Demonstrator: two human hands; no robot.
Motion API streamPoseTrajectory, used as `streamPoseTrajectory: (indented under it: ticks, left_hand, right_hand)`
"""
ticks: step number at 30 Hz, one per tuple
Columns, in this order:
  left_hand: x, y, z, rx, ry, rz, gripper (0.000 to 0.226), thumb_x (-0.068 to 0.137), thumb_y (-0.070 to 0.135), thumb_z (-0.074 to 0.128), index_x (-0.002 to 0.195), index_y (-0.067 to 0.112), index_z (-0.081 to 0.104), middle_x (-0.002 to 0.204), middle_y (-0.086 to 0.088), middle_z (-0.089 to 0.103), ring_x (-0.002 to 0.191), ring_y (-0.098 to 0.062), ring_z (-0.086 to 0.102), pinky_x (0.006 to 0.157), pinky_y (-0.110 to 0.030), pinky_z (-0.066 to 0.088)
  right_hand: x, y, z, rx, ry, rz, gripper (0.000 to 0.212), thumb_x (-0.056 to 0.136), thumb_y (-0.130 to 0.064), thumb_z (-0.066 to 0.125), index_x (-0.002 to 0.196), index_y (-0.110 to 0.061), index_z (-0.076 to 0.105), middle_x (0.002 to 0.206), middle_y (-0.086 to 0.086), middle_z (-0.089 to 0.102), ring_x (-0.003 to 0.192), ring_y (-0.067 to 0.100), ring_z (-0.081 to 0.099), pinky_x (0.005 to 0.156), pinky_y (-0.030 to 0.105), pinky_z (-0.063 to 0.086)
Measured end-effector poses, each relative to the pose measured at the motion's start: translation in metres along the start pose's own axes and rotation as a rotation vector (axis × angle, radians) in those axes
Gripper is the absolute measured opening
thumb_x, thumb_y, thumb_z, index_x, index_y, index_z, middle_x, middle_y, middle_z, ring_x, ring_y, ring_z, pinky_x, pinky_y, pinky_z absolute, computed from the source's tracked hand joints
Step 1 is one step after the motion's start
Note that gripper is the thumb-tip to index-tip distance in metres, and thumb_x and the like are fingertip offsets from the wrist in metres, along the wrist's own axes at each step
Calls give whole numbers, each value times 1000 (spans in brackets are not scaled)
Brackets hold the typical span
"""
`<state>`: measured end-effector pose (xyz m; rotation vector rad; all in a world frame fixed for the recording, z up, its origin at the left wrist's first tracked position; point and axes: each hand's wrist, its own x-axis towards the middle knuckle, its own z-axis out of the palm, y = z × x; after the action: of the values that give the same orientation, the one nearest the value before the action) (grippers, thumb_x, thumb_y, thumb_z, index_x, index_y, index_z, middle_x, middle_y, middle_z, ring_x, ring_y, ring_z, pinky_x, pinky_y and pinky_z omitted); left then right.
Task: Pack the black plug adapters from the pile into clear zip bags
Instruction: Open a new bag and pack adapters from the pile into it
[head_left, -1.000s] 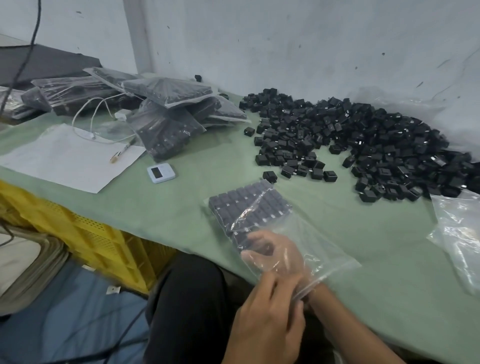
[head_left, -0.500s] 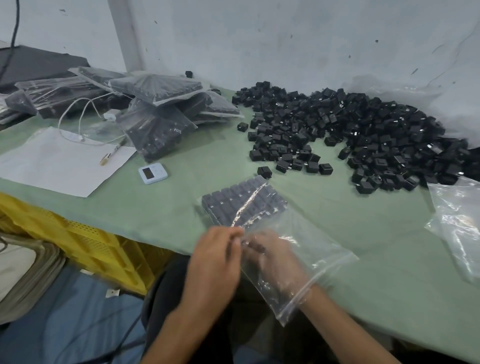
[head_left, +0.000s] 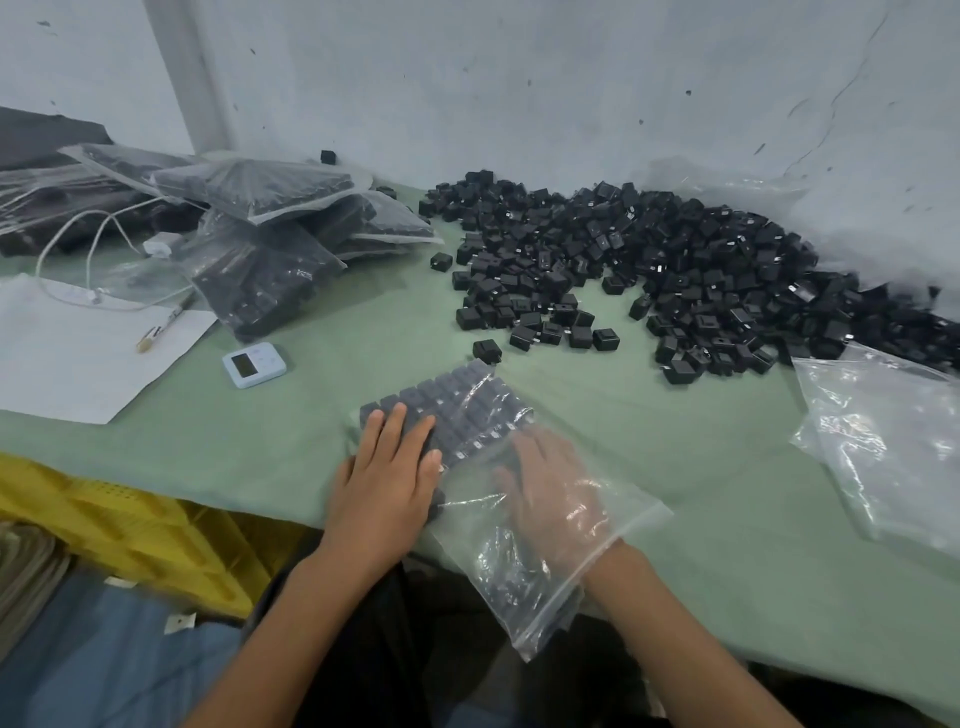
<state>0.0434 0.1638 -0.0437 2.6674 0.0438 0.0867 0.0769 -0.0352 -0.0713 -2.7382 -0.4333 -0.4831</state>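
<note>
The left hand (head_left: 387, 467) lay flat on top of the clear zip bag (head_left: 524, 587), fingers straight and close together, pressing down on the near-left corner of the rows of black plug adapters (head_left: 467, 405) packed inside. Just to its right, the right hand (head_left: 550, 488) was inside the same bag, in past the wrist through the open mouth. Seen through the hazy plastic, its fingers looked loosely spread and held nothing, their tips at the near edge of the packed rows. The bag rested on the green table cover (head_left: 675, 519), its mouth hanging over the table's near edge.

Just beyond the fingertips, a single loose adapter (head_left: 487, 351) sat next to the bag's far corner. Further out and to the right, the big pile of adapters (head_left: 675, 270) spread along the wall (head_left: 519, 78). Well to the right of the right hand lay empty clear bags (head_left: 883, 447).

Beyond the left hand and a little to the left sat a small pale-blue timer (head_left: 254, 365). Further left were a white sheet of paper (head_left: 78, 364) with a pen (head_left: 161, 325) across its edge, a white cable (head_left: 98, 244), and a stack of filled bags (head_left: 275, 234). Below the table, to the left of the left forearm, stood a yellow crate (head_left: 130, 525).
</note>
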Motion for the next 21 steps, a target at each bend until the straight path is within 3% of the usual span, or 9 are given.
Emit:
streamPoseTrajectory:
  ticks: [3, 6, 10, 13, 14, 15, 16, 18, 21]
  left_hand:
    - [0, -1, 0, 0, 11, 6, 54, 104, 51, 14, 156, 40, 14, 167, 13, -5, 151, -7, -15, 120, -39, 11]
    - [1, -2, 0, 2, 5, 7, 55, 103, 52, 14, 157, 41, 13, 167, 14, -6, 151, -7, -15, 121, -40, 11]
    - [-1, 0, -1, 19, 23, 6, 54, 104, 51, 15, 156, 41, 14, 167, 14, -4, 151, -7, -14, 120, -39, 13]
    - [-3, 1, -1, 32, 36, 0, 53, 104, 50, 15, 156, 42, 13, 166, 14, -5, 151, -6, -14, 120, -37, 14]
    - [-4, 1, -1, 37, 37, -1, 53, 104, 50, 15, 156, 43, 13, 166, 15, -5, 151, -6, -14, 120, -37, 14]
    - [-4, 1, -1, 41, 39, 1, 53, 103, 51, 14, 156, 43, 13, 166, 15, -6, 151, -5, -15, 120, -37, 15]
    - [-5, 1, -1, 44, 42, 3, 54, 103, 51, 14, 156, 44, 12, 166, 16, -7, 150, -5, -16, 119, -36, 15]
    - [-4, 2, -1, 43, 41, -3, 55, 101, 53, 11, 156, 45, 10, 165, 18, -10, 149, -2, -19, 120, -36, 13]
    - [-2, 4, -1, 35, 38, -22, 58, 98, 56, 8, 156, 46, 8, 162, 22, -15, 145, 2, -24, 121, -36, 11]
  right_hand:
    - [4, 2, 0, 49, -153, 36, 66, 99, -58, 15, 142, -14, 40, 142, 10, 50, 132, 29, 48, 110, 44, 40]
    - [1, 4, 13, 114, -252, 68, 70, 100, -58, 13, 157, -17, 13, 166, 6, 9, 153, 24, 11, 123, 44, 14]
    - [8, 1, -6, 38, -347, 62, 67, 104, -51, 32, 159, -16, 13, 166, 7, 8, 154, 26, 6, 124, 42, 5]
    - [-4, -12, -29, -39, -475, 99, 69, 101, -53, 11, 159, -18, 1, 164, 6, -13, 153, 24, -8, 122, 38, -10]
    - [-12, -15, -39, 86, -545, 142, 62, 105, -48, 15, 159, -19, 5, 165, 7, -8, 153, 24, -1, 124, 39, -1]
    - [-22, -19, -53, 328, -604, 236, 53, 108, -39, 25, 157, -17, 20, 164, 10, 16, 148, 23, 24, 121, 38, 23]
    - [-34, -20, -67, 544, -667, 324, 41, 109, -27, 34, 147, -13, 38, 145, 14, 43, 128, 21, 49, 105, 32, 43]
    - [-52, -8, -96, 617, -594, 229, 31, 108, -16, 40, 135, -10, 52, 120, 6, 57, 108, 14, 57, 94, 23, 45]
    - [-67, 25, -147, 393, -606, 51, 26, 101, -32, 49, 121, -38, 64, 116, -22, 66, 112, -6, 56, 102, 15, 38]
